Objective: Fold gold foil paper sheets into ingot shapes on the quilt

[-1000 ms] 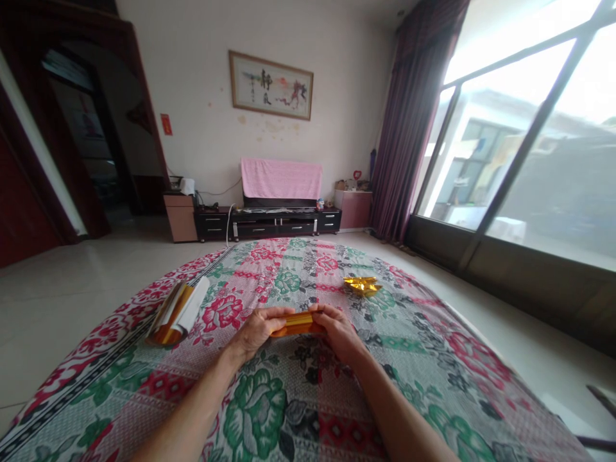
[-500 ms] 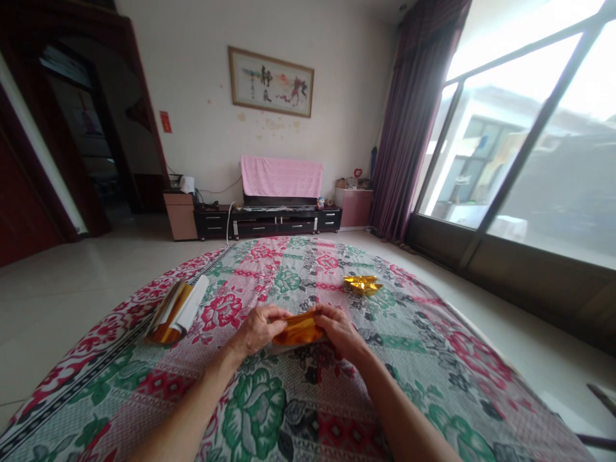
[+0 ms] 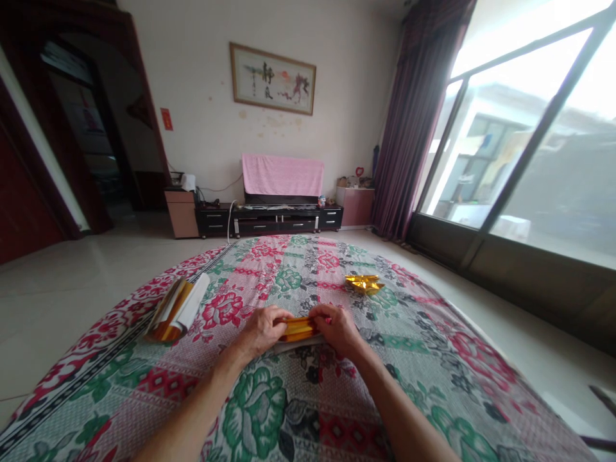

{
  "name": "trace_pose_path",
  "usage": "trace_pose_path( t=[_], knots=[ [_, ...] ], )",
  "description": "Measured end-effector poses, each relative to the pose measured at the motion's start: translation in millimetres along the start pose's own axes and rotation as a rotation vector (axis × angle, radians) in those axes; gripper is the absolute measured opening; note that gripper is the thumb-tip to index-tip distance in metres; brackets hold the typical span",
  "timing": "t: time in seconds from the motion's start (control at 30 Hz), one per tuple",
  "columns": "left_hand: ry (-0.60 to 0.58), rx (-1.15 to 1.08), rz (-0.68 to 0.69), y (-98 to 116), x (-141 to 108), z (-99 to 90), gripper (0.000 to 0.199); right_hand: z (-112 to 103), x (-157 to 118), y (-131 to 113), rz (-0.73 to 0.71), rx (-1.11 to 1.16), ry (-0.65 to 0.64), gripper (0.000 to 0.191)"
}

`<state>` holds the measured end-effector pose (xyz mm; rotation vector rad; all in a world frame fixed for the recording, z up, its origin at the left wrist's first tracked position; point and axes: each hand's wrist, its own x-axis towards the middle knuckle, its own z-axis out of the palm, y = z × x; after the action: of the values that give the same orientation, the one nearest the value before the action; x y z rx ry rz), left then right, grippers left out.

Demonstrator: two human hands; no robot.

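A sheet of gold foil paper [image 3: 298, 329] with a pale underside lies bent between my hands, just above or on the tablecloth; I cannot tell if it touches. My left hand [image 3: 265, 328] pinches its left end between thumb and fingers. At the other end, my right hand [image 3: 337, 326] grips it the same way, fingers curled over the top edge. Beyond my right hand sits a folded gold foil piece [image 3: 364, 283]. Off to the left rests a curled stack of gold and white paper sheets [image 3: 176, 311].
A flowered tablecloth [image 3: 257, 410] covers the round table. Past its far edge stand a low black cabinet [image 3: 276, 223] and a screen under a pink cloth [image 3: 283, 173]. Large windows [image 3: 539, 141] and a purple curtain [image 3: 411, 122] are on the right.
The gold foil paper between my hands has become narrower, its near part now showing crosswise bands. My fingers have curled closer over its top edge. The other papers have stayed put.
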<state>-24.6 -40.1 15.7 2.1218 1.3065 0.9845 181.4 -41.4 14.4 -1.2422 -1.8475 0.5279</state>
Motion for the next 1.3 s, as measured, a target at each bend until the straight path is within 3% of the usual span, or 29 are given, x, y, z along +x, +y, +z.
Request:
trace_pose_path(
  t=[0.1, 0.4, 0.57, 0.73, 0.9, 1.07, 1.3],
  knots=[
    [0.017, 0.051, 0.047, -2.6, 1.8, 3.3, 0.03, -2.1, 0.9, 1.6, 0.038, -0.025, -0.017, 0.024],
    [0.15, 0.09, 0.103, -10.4, 7.3, 17.9, 0.031, 3.7, 0.1, 3.9, 0.044, -0.09, 0.111, 0.024],
    [0.087, 0.208, 0.056, -11.1, 10.8, 15.1, 0.033, -0.6, 3.4, 6.0, 0.063, -0.13, 0.081, 0.023],
    [-0.007, 0.281, 0.08, -7.3, 20.6, 7.0, 0.032, -12.1, 11.6, 8.6, 0.026, -0.18, -0.068, 0.021],
    [-0.125, 0.279, 0.093, -3.4, 32.3, 5.1, 0.035, -19.2, 18.0, 19.1, -0.113, -0.206, -0.052, 0.019],
    [-0.255, 0.126, 0.138, -3.8, 40.4, 2.5, 0.036, -21.0, 25.2, 32.2, -0.177, -0.16, -0.077, 0.016],
    [-0.166, 0.077, 0.174, -13.4, 40.8, 5.4, 0.032, -22.2, 23.6, 38.7, -0.103, -0.091, -0.051, 0.015]
  ],
)
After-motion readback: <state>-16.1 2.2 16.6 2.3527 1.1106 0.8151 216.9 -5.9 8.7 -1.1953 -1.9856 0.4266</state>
